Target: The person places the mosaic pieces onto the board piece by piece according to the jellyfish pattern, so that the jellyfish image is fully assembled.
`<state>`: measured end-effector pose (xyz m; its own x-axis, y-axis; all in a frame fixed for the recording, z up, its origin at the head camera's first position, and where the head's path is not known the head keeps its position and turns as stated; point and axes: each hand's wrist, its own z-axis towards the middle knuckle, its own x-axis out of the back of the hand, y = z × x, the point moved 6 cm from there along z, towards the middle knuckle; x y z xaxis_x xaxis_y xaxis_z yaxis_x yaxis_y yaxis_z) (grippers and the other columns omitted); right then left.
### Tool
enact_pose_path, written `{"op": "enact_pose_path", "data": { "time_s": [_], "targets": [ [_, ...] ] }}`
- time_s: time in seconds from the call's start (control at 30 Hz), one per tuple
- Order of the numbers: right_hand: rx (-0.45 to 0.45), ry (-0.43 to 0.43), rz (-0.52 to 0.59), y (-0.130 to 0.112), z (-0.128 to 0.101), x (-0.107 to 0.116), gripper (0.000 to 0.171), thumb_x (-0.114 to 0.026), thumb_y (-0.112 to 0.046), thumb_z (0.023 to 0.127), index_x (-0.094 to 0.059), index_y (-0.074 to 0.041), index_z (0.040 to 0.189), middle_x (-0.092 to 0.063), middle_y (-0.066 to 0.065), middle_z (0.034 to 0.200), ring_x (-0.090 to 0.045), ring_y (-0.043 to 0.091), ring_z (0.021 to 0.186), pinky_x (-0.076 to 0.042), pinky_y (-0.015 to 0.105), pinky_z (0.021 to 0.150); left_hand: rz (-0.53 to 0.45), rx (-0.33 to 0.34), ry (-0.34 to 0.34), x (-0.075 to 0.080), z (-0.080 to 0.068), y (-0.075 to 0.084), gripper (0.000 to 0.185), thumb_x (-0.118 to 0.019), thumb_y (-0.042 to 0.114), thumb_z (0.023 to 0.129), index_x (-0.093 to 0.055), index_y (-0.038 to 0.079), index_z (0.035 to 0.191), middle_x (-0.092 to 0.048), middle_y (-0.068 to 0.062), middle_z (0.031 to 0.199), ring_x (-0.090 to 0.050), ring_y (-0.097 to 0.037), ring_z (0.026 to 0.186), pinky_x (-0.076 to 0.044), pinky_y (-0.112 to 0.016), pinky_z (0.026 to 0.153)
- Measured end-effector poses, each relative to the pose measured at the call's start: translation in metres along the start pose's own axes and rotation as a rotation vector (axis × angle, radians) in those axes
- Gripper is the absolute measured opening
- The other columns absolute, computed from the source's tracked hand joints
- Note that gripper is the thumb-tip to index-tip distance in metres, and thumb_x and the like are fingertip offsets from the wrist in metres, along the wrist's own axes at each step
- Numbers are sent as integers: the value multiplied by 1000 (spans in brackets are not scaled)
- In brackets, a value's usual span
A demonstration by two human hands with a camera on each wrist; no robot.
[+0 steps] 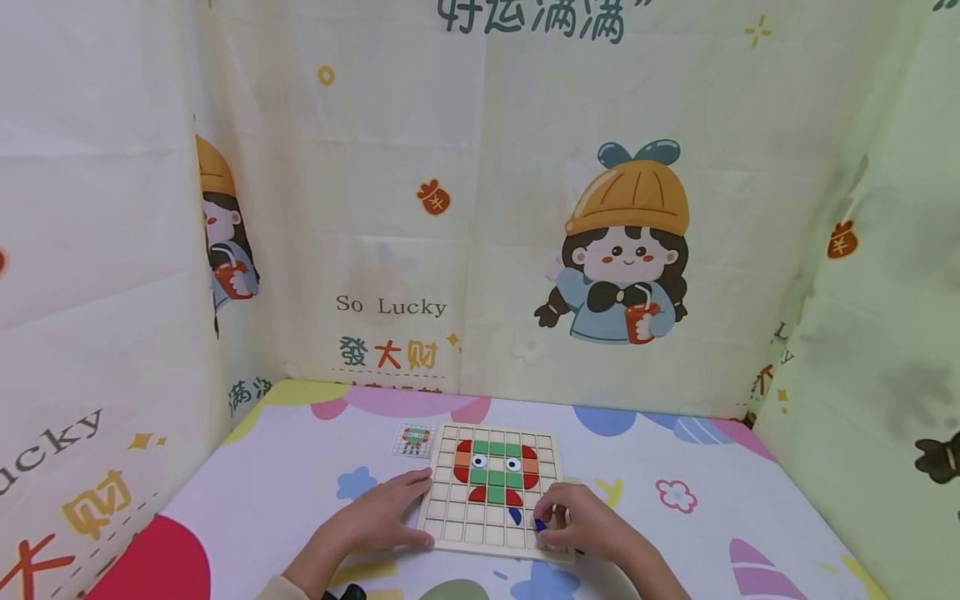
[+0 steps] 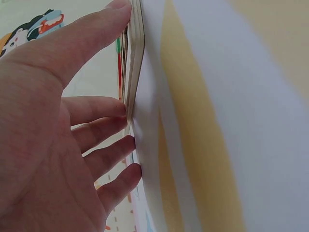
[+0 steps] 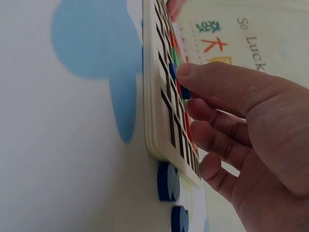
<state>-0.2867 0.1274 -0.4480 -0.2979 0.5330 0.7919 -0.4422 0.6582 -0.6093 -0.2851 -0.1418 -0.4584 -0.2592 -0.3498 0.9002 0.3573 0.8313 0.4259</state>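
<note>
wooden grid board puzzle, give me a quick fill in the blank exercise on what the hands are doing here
1. The right hand pinches a small ____ piece over the wooden grid board.
2. The left hand rests against the board's ____ edge.
3. The small pattern card lies on the table beside the board's far ____ corner.
4. The middle of the figure on the board is built from ____ squares.

Missing words: blue; left; left; green
</note>
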Motion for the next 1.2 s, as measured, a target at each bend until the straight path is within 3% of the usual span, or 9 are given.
{"op": "enact_pose_path", "data": {
  "time_s": [0.3, 0.8, 1.03, 1.2],
  "targets": [
    [49, -18, 5, -10, 9, -17, 13, -74, -25, 74, -69, -21, 85, -59, -10, 78, -52, 3, 68, -46, 15, 59, -2, 5, -7, -1, 1, -1, 89, -68, 62, 66, -42, 16, 138, -35, 0, 147, -33, -28, 134, -34, -51, 105],
    [31, -34, 39, -15, 12, -24, 13, -73, -22, 74, -71, -25, 86, -59, -11, 81, -52, 5, 68, -45, 15, 58, 0, -4, 0, -1, 2, -2, 89, -69, 61, 66, -42, 15, 137, -35, 0, 147, -33, -28, 134, -34, -50, 106],
    [22, -23, 35, -14, 11, -21, 12, -74, -23, 74, -70, -25, 85, -60, -10, 80, -53, 5, 68, -46, 16, 58, 0, 8, -2, -2, 2, -1, 89, -69, 62, 65, -43, 15, 137, -36, 0, 146, -34, -28, 134, -34, -51, 105],
    [8, 5, 30, -9, 7, -7, 13, -73, -27, 76, -70, -23, 88, -61, -9, 78, -52, 5, 69, -45, 16, 58, -2, 10, -2, -2, 2, -2, 89, -69, 62, 65, -43, 16, 137, -35, 1, 146, -33, -28, 134, -34, -52, 105]
  ]
}}
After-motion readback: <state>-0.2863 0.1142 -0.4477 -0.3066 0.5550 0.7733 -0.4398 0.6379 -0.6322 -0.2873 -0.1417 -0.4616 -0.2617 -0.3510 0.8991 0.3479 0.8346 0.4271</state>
